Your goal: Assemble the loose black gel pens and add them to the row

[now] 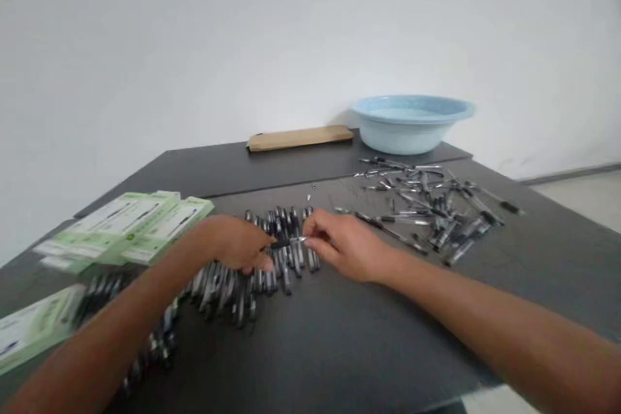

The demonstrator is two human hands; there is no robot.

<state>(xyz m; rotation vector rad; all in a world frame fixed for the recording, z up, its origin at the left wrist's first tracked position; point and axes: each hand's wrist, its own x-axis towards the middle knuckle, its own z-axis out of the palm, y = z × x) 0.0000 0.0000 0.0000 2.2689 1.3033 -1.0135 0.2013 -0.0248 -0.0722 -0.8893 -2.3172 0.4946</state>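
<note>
Head camera view: both bare hands meet near the middle of the dark tabletop (315, 349), with one pen (285, 244) held crosswise between them. The left hand (237, 242) has its fingers closed on the dark end of the pen, palm turned down. The right hand (352, 247) pinches the opposite, clear end between thumb and forefinger. The held pen lies over a dense spread of capped pens (287, 272), which reaches from under the hands toward the near left, partly behind the left forearm. Those pens are blurred, but many near the hands point roughly away from the person.

On the left, several green-and-white pen boxes (165, 226) lie overlapping, with pen pictures printed on their faces. Another green-and-white box (36, 323) sits nearer, at the left edge of the view. Just beyond the capped pens are two tiny pieces (309, 197), too small to identify.

Right of the hands, a loose heap of pens (431, 207) with clear barrels and dark grips lies at mixed angles. Behind it, a light blue basin (405, 136) stands near the white wall (242, 32). Left of the basin, a flat brown cardboard piece (301, 138) lies along the far edge.
</note>
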